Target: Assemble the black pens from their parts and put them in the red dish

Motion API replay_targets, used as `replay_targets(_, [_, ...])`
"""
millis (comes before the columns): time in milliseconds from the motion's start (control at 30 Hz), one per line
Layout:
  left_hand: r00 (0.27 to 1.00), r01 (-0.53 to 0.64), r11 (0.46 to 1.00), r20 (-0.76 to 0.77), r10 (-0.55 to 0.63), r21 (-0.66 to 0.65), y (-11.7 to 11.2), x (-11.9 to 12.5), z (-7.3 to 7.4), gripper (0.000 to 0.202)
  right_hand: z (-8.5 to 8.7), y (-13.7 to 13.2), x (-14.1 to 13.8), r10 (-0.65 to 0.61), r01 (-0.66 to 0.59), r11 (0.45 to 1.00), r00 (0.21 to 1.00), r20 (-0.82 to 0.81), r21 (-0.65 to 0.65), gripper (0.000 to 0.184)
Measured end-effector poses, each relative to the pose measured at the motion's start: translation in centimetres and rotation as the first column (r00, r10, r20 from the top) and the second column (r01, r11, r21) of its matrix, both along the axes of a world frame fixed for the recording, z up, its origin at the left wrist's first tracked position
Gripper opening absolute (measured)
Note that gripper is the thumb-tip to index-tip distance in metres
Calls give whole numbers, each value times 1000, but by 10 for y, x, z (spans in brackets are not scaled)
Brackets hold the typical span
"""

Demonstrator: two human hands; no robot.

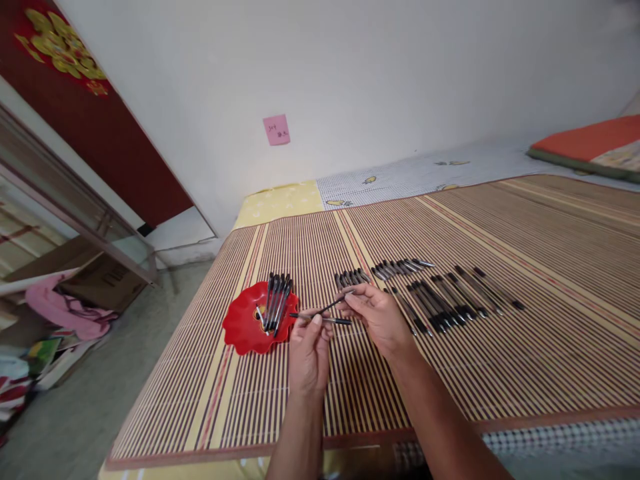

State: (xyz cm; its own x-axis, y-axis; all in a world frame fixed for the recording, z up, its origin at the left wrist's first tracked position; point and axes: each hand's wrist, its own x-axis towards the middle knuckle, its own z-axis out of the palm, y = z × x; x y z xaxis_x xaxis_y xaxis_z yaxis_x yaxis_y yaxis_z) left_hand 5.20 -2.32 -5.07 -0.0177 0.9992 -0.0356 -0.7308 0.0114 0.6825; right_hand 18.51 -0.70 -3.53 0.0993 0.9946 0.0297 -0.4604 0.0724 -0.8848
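My left hand (311, 343) pinches a pen (342, 322) with a black end, held almost level above the mat. Between the fingertips of my right hand (374, 313) is a slim dark stick (330, 306), possibly a pen refill. Its lower end comes close to my left thumb; I cannot tell whether it touches the pen. Left of my hands sits a red scalloped plate (234, 328) with several black-capped pens (278, 300) lying across it. To the right, a row of pens and pen parts (440, 303) lies on the mat. Behind my right hand are short dark pieces (353, 276), perhaps caps.
A striped bamboo mat (250, 407) covers the bed. Farther back lies a line of clear and dark pen pieces (403, 268). An orange folded cloth (583, 147) is at the far right. On the wall hangs a pink note (277, 130). Boxes (107, 283) stand left on the floor.
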Motion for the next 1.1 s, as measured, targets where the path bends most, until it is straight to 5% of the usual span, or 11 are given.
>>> replay_targets(233, [999, -36, 999, 34, 37, -35, 4, -8, 1, 23, 0, 4, 15, -236, 240, 971, 960, -152, 4, 26])
replay_targets(467, [987, -93, 991, 123, 105, -99, 9, -15, -2, 11, 10, -2, 36, -277, 283, 957, 957, -89, 60, 21])
replay_targets(1100, [978, -87, 986, 174, 112, -142, 9, -19, -2, 6, 16, -3, 41, -335, 336, 937, 942, -22, 94, 21])
